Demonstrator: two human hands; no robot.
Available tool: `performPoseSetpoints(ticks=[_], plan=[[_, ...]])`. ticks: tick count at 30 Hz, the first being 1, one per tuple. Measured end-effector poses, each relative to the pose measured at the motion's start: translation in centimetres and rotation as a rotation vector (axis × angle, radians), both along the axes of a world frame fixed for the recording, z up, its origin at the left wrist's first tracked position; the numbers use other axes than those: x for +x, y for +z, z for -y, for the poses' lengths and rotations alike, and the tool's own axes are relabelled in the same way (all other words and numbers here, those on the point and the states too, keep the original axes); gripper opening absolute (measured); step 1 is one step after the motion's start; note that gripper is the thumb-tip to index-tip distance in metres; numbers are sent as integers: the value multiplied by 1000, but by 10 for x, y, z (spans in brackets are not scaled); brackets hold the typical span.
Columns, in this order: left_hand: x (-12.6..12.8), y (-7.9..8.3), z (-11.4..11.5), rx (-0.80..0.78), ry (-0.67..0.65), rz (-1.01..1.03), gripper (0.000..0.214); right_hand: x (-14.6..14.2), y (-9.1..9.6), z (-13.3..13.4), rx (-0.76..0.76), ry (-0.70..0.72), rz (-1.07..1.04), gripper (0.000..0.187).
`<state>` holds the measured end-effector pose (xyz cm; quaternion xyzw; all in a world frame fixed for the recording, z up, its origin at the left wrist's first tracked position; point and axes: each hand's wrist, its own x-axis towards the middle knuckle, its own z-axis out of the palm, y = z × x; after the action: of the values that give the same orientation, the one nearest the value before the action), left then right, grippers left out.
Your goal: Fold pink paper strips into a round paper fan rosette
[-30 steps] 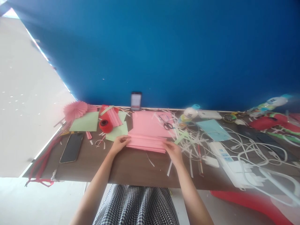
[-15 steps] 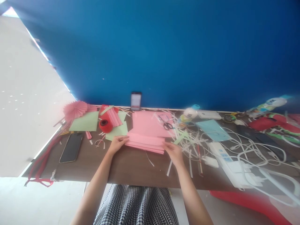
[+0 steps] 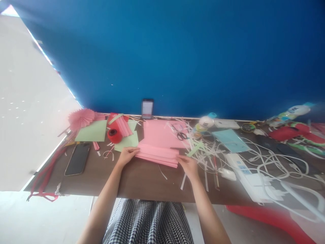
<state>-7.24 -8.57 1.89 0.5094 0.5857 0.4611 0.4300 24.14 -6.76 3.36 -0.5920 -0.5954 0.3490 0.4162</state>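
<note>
A pink sheet of paper (image 3: 157, 155), pleated along its near side, lies between my hands. My left hand (image 3: 129, 155) pinches its left end, fingertips closed on the paper's edge. At the right end my right hand (image 3: 188, 165) is closed on the other edge. Behind it a flat pink sheet (image 3: 159, 132) rests on the table, with scissors (image 3: 181, 136) on its right part. A roll of red tape (image 3: 114, 136) stands left of the sheet, near green paper (image 3: 128, 141) and a folded pink strip bundle (image 3: 123, 126).
White paper strips (image 3: 203, 152) are heaped right of my hands, by a bottle (image 3: 204, 123). Farther right, cables run around a power strip (image 3: 245, 179). A dark phone (image 3: 77, 159) lies left; another phone (image 3: 147, 109) leans on the blue wall (image 3: 177, 61). A pink paper fan (image 3: 82, 119) sits back left.
Almost nothing differs: both hands keep their hold on the pleated pink paper, and the view has shifted very slightly.
</note>
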Motion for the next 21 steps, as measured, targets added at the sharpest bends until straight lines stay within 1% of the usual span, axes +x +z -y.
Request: performPoseSetpoints(ticks=[2, 6, 11, 16, 19, 21], plan=[[0, -1, 0, 3, 7, 15, 30, -2, 0, -1, -5, 0, -15, 22], [0, -3, -1, 15, -24, 50, 32, -5, -2, -3, -8, 31, -86, 25], [1, -1, -2, 76, -1, 69, 32, -6, -3, -4, -29, 81, -193, 33], [0, -4, -3, 35, 15, 37, 28, -6, -1, -4, -45, 63, -227, 30], [-2, -7, -4, 27, 34, 28, 26, -6, -5, -5, -36, 38, -216, 28], [-2, -7, -4, 54, 51, 42, 24, -6, -9, -7, -27, 25, -238, 30]])
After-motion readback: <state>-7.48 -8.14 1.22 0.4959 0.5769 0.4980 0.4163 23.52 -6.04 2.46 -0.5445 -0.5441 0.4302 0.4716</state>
